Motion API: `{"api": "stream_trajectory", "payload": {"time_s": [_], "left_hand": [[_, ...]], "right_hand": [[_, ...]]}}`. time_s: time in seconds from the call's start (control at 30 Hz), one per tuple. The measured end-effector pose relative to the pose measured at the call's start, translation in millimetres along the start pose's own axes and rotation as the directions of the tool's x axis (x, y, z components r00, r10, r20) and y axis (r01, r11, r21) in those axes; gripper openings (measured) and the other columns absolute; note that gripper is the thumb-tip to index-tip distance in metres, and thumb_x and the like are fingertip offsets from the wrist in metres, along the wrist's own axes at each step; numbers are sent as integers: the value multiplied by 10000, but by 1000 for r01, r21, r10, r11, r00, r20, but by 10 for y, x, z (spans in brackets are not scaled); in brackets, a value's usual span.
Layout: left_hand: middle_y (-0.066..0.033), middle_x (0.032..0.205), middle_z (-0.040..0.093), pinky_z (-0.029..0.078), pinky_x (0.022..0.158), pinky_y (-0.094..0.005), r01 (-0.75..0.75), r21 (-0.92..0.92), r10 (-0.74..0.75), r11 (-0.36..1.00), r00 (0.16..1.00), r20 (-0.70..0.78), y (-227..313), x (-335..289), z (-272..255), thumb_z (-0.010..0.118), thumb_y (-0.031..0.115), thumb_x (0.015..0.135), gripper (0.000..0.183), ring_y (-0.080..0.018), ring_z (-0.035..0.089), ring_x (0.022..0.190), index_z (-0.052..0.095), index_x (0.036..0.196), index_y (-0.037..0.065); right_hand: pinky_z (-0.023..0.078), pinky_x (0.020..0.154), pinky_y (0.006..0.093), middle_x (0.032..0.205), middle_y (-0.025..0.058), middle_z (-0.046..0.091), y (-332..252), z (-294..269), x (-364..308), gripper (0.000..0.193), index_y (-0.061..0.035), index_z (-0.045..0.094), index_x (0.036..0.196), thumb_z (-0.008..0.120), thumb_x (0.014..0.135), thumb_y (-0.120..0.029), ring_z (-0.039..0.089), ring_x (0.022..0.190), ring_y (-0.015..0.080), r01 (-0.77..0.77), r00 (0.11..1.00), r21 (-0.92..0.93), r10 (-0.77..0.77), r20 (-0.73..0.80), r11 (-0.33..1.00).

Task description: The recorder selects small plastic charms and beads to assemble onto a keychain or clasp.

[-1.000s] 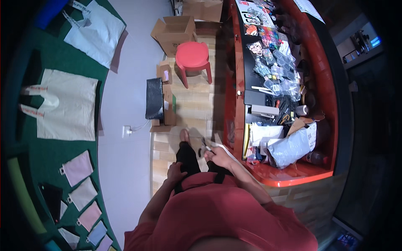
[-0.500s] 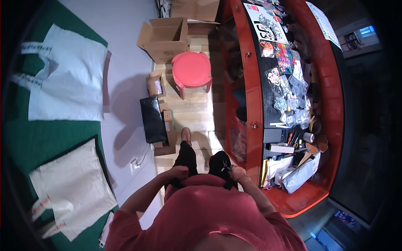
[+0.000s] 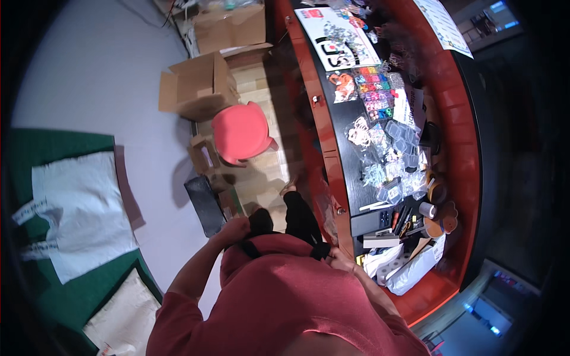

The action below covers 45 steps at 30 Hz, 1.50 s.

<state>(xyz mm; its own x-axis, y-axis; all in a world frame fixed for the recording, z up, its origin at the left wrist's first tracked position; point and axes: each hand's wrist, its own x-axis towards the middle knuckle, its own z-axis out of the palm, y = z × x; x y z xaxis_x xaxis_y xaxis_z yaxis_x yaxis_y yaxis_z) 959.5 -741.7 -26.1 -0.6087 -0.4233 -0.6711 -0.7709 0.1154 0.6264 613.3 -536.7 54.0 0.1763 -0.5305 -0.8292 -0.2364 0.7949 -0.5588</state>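
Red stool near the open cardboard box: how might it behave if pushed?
The red stool would probably stay rigid, looking like moulded plastic. That material suggests it is light for its size. Standing on smooth-looking floorboards, it might slide.

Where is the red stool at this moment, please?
In the head view, the red stool stands left of centre on the wooden floor, at the lower right of the open cardboard box, beyond the left hand.
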Motion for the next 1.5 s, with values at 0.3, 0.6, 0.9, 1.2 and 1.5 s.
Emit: {"api": "stream_trajectory", "payload": {"time_s": [0.3, 0.6, 0.9, 1.2, 1.5], "left_hand": [[-136, 742, 633, 455, 648, -485, -141, 244, 117, 960, 987, 107, 1276, 919, -958, 625, 212, 872, 172, -384, 635, 769, 505, 926, 101], [-116, 733, 630, 466, 631, -404, -68, 18, 62, 998, 971, 232, 1783, 1896, -2068, 637, 147, 854, 130, -259, 641, 723, 546, 847, 54], [-46, 815, 630, 463, 742, -279, 354, -90, -242, 931, 782, 574, 1848, 3401, -3612, 630, 119, 853, 113, -126, 560, 772, 652, 897, 18], [-120, 758, 674, 500, 716, -331, -423, 442, -184, 791, 525, 831, 1282, 4593, -4322, 558, 125, 821, 166, -164, 631, 738, 703, 866, 56], [-98, 640, 645, 504, 665, -355, -673, 601, -345, 431, 493, 799, 822, 5246, -3906, 611, 169, 799, 170, -192, 619, 638, 674, 712, 38]], "right_hand": [[438, 518, 299, 604, 56, 578, -191, -726, 213, 142, 26, 640, 723, 502, 718, 59, 572, 588, 113, 56, 989, 179, -30, -145, 982], [495, 752, 408, 846, 275, 652, -638, -1009, 708, 226, 27, 662, 878, 508, 718, -16, 658, 869, 372, 213, 902, 186, -119, -415, 959], [497, 825, 437, 982, 260, 662, -1700, -892, 1635, 346, -35, 637, 1075, 556, 753, -132, 619, 962, 434, 275, 766, 394, 47, -641, 877], [524, 805, 438, 946, 304, 652, -2467, -689, 2359, 349, 60, 657, 918, 605, 650, -157, 642, 960, 423, -94, 870, 562, 342, -355, 822], [512, 731, 466, 804, 291, 633, -1845, 236, 3963, 230, 43, 656, 777, 591, 693, -161, 640, 856, 443, 160, 757, 544, 252, -604, 823]]}}
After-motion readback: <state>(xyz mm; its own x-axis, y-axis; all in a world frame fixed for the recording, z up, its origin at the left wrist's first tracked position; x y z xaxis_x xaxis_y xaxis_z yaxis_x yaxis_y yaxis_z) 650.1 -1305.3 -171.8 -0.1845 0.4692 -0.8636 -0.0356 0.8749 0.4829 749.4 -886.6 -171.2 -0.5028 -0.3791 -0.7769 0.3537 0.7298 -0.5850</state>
